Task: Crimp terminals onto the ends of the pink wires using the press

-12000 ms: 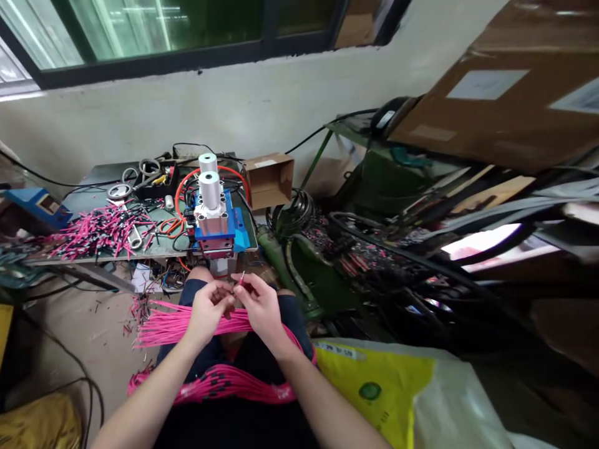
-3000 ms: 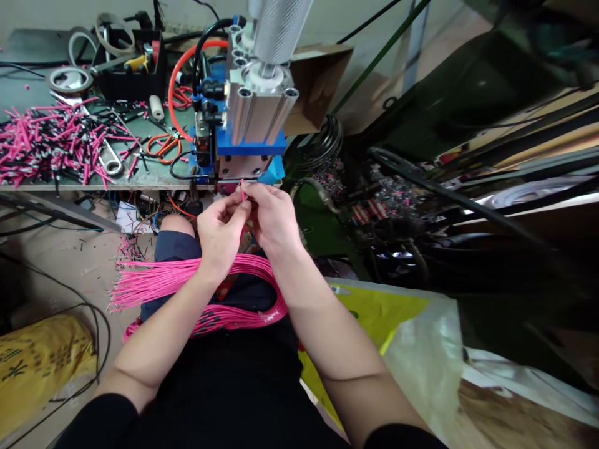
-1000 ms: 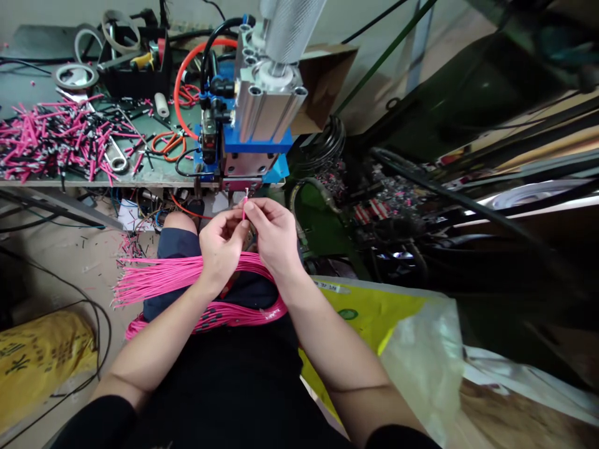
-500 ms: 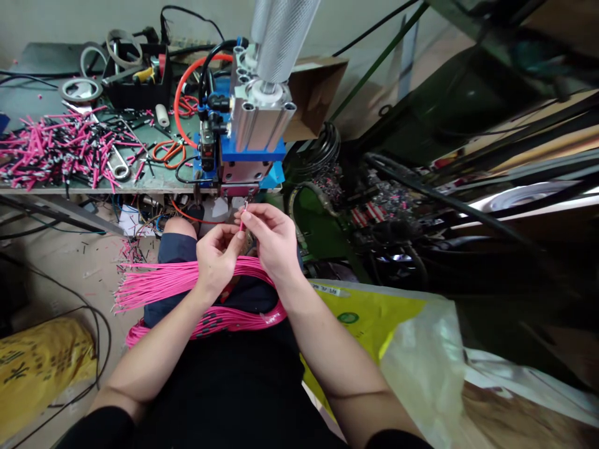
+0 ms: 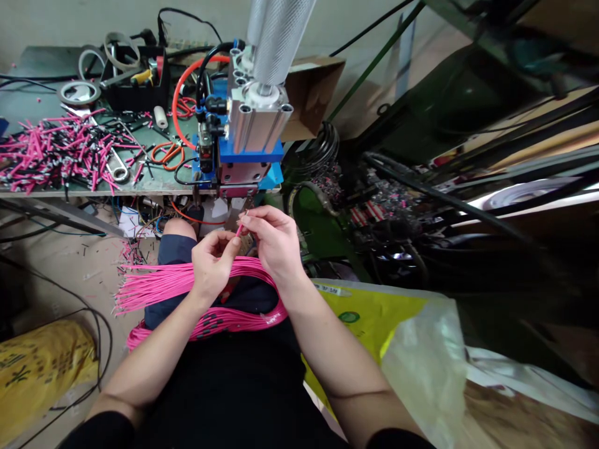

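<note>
A short stretch of pink wire [image 5: 239,229] shows between my hands, just in front of the press. My left hand [image 5: 211,260] pinches its lower part between thumb and fingers. With thumb and forefinger, my right hand [image 5: 277,244] closes on the upper end, where a small metallic tip partly shows. Above the fingertips is the jaw area of the pneumatic press [image 5: 238,190], with a gap between. Across my lap lies a looped bundle of pink wires [image 5: 159,284], its metal-tipped ends pointing left. Where the held wire runs below my fingers is hidden.
The green workbench [image 5: 42,59] carries a heap of pink and black wire offcuts [image 5: 56,153], a wrench [image 5: 116,167], orange-handled scissors [image 5: 167,154] and a black tool box [image 5: 135,93]. Dark machinery [image 5: 402,206] stands right. A yellow plastic bag [image 5: 369,318] lies beside my right arm.
Both hands have drawn slightly down from the press, the left one also a little leftward. The wire between them now slants more. Both hands keep their pinch.
</note>
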A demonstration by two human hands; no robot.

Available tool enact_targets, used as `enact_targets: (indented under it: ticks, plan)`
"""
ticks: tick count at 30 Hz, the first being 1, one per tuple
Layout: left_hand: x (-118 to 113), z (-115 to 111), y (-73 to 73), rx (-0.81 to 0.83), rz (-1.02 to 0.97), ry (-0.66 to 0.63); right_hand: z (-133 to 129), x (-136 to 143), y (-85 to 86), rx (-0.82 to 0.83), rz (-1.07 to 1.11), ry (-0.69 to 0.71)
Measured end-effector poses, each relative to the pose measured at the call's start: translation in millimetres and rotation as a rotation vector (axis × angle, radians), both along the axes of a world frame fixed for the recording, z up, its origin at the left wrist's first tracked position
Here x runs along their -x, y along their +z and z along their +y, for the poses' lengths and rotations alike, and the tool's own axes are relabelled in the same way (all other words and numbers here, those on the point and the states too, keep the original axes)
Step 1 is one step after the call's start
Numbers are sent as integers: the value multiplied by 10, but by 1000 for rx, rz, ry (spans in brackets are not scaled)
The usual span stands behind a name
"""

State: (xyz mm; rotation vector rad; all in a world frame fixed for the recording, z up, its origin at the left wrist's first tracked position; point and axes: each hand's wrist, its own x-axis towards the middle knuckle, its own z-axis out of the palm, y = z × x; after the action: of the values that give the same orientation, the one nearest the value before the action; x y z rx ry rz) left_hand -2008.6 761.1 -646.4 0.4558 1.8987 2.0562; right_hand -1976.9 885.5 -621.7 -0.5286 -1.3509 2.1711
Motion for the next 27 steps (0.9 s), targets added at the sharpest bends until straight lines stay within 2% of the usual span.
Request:
enact_targets:
  ticks: [7,17,27]
  plan:
    - [-17,-31,44,24,21,8,-31,27,-41,19,-15,-35]
    - [30,-12,37,1,-20,32,-45,40,-37,81,-6,50]
    - [44,15,-5,-3,-46,30,-15,80,-61,-21,-25,4]
